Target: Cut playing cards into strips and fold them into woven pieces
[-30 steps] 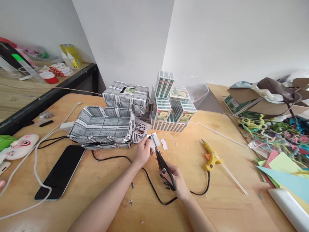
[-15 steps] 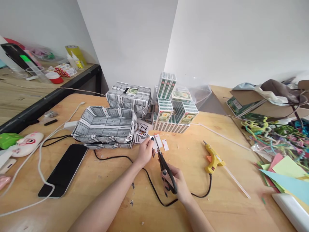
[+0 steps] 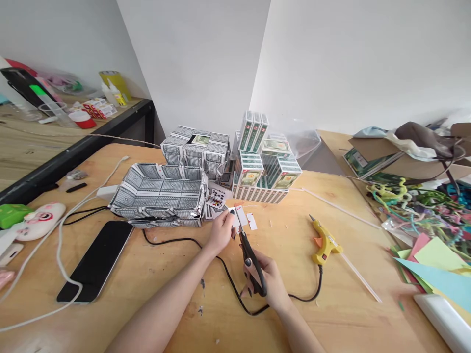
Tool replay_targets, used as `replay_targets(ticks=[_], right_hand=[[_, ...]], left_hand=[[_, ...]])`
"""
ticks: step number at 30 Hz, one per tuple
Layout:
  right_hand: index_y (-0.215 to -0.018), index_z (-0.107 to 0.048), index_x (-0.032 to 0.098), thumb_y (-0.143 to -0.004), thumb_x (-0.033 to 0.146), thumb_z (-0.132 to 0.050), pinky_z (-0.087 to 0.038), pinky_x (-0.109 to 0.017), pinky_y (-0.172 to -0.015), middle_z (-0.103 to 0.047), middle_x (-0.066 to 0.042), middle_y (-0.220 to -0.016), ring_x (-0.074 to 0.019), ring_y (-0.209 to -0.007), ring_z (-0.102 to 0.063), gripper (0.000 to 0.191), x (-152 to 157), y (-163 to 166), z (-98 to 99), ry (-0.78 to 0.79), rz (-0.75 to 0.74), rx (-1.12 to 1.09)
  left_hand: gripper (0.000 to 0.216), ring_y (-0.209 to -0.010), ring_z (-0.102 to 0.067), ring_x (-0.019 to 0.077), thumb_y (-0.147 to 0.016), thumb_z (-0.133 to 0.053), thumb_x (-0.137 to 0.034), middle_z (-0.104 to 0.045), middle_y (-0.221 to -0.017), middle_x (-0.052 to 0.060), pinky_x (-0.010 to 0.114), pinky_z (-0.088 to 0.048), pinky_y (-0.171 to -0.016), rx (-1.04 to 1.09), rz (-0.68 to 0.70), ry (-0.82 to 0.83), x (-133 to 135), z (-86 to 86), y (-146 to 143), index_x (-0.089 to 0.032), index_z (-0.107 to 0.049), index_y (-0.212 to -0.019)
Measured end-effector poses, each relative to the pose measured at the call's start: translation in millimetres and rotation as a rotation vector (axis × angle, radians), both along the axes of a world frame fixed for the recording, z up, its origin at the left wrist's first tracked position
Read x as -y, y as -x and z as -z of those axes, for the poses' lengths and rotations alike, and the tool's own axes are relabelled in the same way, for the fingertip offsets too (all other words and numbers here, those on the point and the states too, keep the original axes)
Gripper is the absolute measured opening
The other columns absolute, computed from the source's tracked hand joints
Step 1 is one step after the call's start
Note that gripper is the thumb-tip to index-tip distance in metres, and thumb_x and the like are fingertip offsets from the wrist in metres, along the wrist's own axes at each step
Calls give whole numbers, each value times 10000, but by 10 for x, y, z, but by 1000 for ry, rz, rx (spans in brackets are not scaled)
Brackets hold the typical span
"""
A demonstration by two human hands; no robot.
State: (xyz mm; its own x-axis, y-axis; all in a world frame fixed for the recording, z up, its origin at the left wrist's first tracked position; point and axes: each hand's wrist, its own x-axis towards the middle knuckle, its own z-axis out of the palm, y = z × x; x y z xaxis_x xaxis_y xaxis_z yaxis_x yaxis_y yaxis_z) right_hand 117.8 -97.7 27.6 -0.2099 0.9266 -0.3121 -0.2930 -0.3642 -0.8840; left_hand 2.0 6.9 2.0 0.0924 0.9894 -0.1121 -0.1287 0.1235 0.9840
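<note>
My left hand (image 3: 221, 231) pinches a white playing card (image 3: 239, 215) with a red A, held low over the wooden table (image 3: 154, 274). My right hand (image 3: 265, 282) grips the black handles of a pair of scissors (image 3: 247, 250), whose blades reach up into the card. A small cut card strip (image 3: 252, 220) lies just right of the card. A tray built from grey-backed playing cards (image 3: 160, 195) sits to the left of my left hand. Loose face-up cards (image 3: 216, 197) lie between the tray and the card.
Stacked card boxes (image 3: 267, 169) and another card-built box (image 3: 196, 147) stand behind. A yellow glue gun (image 3: 324, 243) with a black cord (image 3: 228, 279) lies right. A black phone (image 3: 96, 260) and white cable lie left. Coloured paper (image 3: 437, 264) and pipe cleaners fill the right edge.
The scissors and card have stayed almost in place; my right hand's fingers have shifted slightly on the handles. The view moved a little to the left since one second ago.
</note>
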Motion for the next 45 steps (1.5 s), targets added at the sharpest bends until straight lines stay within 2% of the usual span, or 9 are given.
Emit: replay_targets(ticks=[9,13,16,21,24,28,31,38,45], right_hand=[[-979,-575,173,-735,447,-588,-410,-217,-330,-427,55,-568,-50,-345,-359,367,-87,-159,30,12,320,-27],[-964,-584,174,-727,484,-567,-361,-208,-329,-448,49,-564,-62,-358,-359,391,-136,-287,-2,-6,475,89],[-988,-600,143,-723,507,-541,-338,-220,-341,-501,19,-551,-94,-370,-406,454,-159,-407,-29,-18,506,392],[-1151,-561,191,-700,453,-535,-434,-298,-549,-649,-66,-714,-215,-613,-582,522,-170,-654,-6,-26,558,1281],[-1190,-530,191,-732,366,-488,-439,-335,-621,-655,-108,-840,-252,-735,-589,492,-169,-799,70,-69,507,1518],[-1147,-556,137,-724,292,-482,-424,-373,-729,-629,-134,-876,-285,-901,-530,457,-178,-942,207,-209,493,1613],[-1153,-543,122,-736,287,-458,-403,-390,-769,-620,-135,-894,-286,-931,-499,456,-186,-989,280,-282,505,1623],[-1143,-547,131,-744,297,-460,-402,-379,-754,-608,-133,-909,-284,-923,-498,440,-170,-1023,293,-305,466,1621],[-1085,-582,144,-735,322,-478,-409,-419,-731,-564,-147,-915,-301,-891,-497,406,-178,-1058,349,-361,505,1617]], left_hand=[[248,-385,-416,58,-797,-430,-315,-414,-458,-62,168,-322,-379,-22,74,-94,29,5,17,-168,-403,-599],[261,-388,-412,56,-812,-424,-346,-457,-475,-49,167,-322,-386,-44,93,-102,30,2,26,-159,-446,-631],[261,-388,-409,56,-813,-430,-370,-466,-476,-45,167,-318,-386,-50,100,-113,33,-15,28,-152,-479,-679],[234,-412,-419,59,-795,-471,-372,-459,-490,-48,167,-327,-403,-65,120,-132,45,-51,34,-147,-501,-736],[235,-419,-420,55,-779,-495,-379,-491,-543,-37,169,-326,-399,-72,134,-127,48,-40,31,-145,-512,-774],[223,-445,-445,59,-778,-500,-371,-498,-570,-32,168,-332,-410,-69,146,-130,43,-4,23,-148,-501,-771],[199,-464,-455,56,-785,-494,-338,-520,-637,-25,167,-349,-427,-37,141,-141,38,6,21,-161,-490,-875],[326,-420,-421,51,-805,-465,-333,-468,-578,-56,164,-346,-411,54,136,-122,40,-20,40,-185,-430,-1093],[294,-386,-417,64,-812,-430,-424,-461,-497,-55,166,-317,-373,-38,35,-122,25,-15,27,-161,-510,-916]])
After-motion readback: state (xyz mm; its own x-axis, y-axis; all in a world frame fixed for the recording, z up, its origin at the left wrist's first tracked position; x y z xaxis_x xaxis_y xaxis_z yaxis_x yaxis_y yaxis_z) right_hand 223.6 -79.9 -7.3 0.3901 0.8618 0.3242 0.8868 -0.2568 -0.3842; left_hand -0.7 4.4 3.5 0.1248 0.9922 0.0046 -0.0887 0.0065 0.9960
